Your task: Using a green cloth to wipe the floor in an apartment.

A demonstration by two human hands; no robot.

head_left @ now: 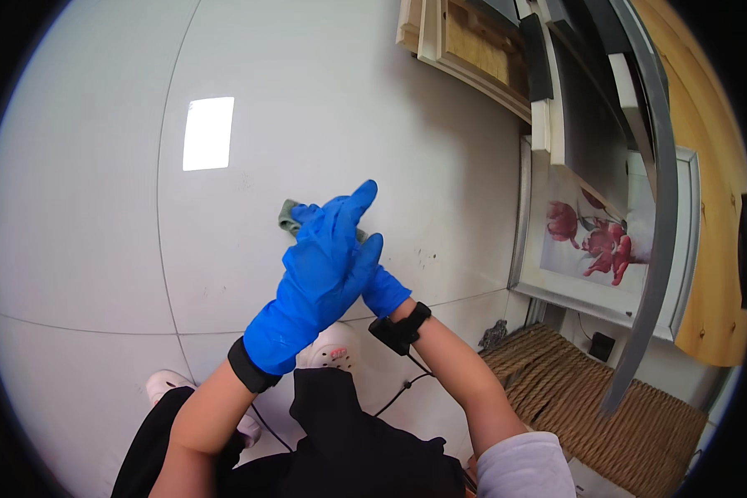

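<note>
Both my hands wear blue rubber gloves and cross over each other above the pale tiles. My left hand (319,261) lies on top, its thumb and a finger stretched out and apart. Beneath it is my right hand (385,292), mostly covered, with the glove showing at the wrist side. A grey-green cloth (288,217) pokes out at the left of the hands, with a blue fingertip against it. A bit more of the cloth shows below the left hand's fingers. The right hand appears to grip this cloth, though most of its fingers are hidden.
Glossy white floor tiles (100,249) bear dark specks (423,256) right of the hands. A framed flower picture (602,241), leaning panels (585,108) and a grey curved bar (657,207) stand at right. Below them is a woven rope seat (589,398). Pale clogs (332,347) are near my hands.
</note>
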